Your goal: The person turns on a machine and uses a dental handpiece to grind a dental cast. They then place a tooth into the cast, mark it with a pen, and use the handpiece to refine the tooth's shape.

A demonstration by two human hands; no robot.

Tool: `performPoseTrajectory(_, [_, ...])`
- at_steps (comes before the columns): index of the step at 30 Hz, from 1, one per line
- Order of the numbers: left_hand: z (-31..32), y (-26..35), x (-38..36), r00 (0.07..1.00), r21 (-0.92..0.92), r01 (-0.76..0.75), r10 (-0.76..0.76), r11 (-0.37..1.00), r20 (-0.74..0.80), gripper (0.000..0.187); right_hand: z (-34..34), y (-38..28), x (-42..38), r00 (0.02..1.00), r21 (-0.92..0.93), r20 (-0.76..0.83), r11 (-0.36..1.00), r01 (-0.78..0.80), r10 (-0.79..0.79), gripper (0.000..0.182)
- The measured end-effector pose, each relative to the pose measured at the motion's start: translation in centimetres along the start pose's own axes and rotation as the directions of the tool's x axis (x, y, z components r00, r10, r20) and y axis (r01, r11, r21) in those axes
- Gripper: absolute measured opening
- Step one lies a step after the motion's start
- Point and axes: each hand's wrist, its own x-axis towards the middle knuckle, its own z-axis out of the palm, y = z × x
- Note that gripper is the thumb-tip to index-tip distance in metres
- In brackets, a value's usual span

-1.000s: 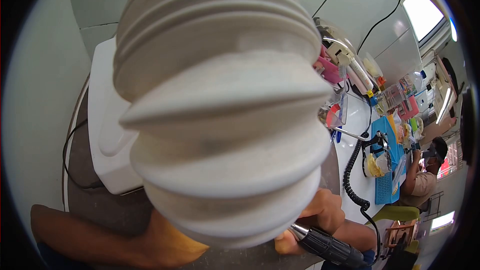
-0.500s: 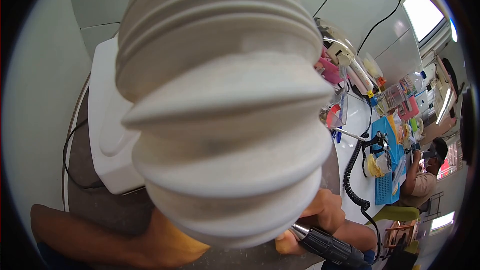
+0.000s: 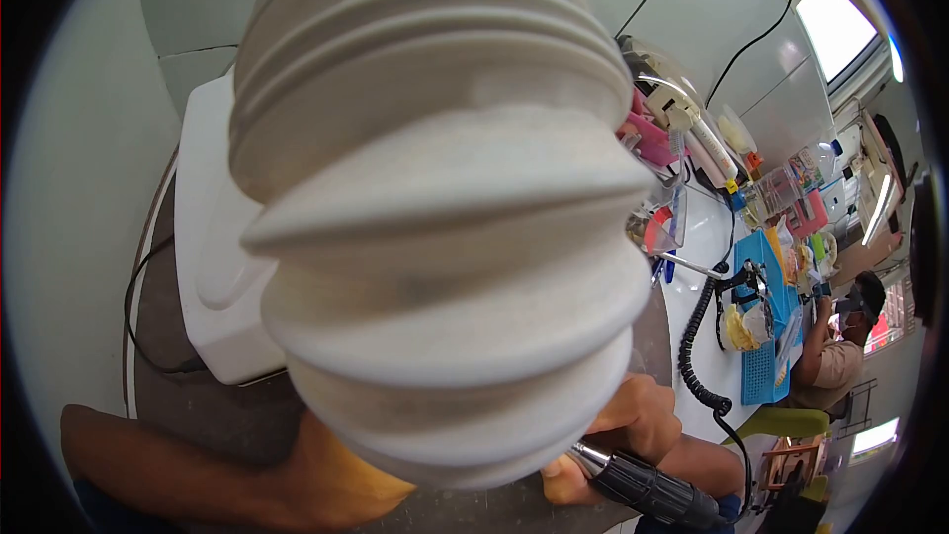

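A ribbed white hose point(image 3: 445, 267), very close to the camera, fills the middle of the view and covers much of both hands. At the lower right, my right hand point(image 3: 638, 415) is closed round a rotary handpiece point(image 3: 657, 489) with a black grip and a metal nose. The tip of the handpiece is out of sight behind the hose. My left hand point(image 3: 346, 480) comes in from the lower left. Only its back and wrist show; the hose hides its fingers and anything in them.
On the left stands a white machine housing point(image 3: 222, 336) on the dark worktop point(image 3: 158, 316). A black coiled cord point(image 3: 697, 346) hangs at the right. Beyond it are blue baskets point(image 3: 761, 376), a plastic bottle point(image 3: 791, 183) and a seated person point(image 3: 840, 356).
The hose's right edge sits very slightly further left. My right hand and the handpiece have shifted a touch left; my left hand looks still.
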Motion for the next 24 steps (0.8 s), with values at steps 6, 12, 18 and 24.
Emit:
performPoseTrajectory(6, [0.0,-0.1,0.0,1.0,0.012,-0.01,0.01,1.0,-0.023,0.031,-0.1,-0.1,0.0,0.999,0.006,0.017,1.0,-0.029,0.029,0.029])
performPoseTrajectory(12, [0.1,-0.1,0.0,1.0,-0.05,0.02,-0.02,0.999,-0.009,0.031,-0.1,-0.1,0.1,1.0,0.014,0.004,1.0,-0.018,0.018,0.029])
performPoseTrajectory(18, [-0.2,0.9,0.3,1.0,-0.07,0.013,-0.013,0.997,-0.002,0.03,0.0,-0.1,0.0,1.0,0.008,0.006,1.0,-0.026,0.026,0.029])
performPoseTrajectory(24, [-0.1,0.6,0.4,1.0,-0.06,-0.004,0.004,0.998,-0.002,0.03,-0.1,-0.2,0.0,0.999,0.013,0.025,0.999,-0.044,0.044,0.03])
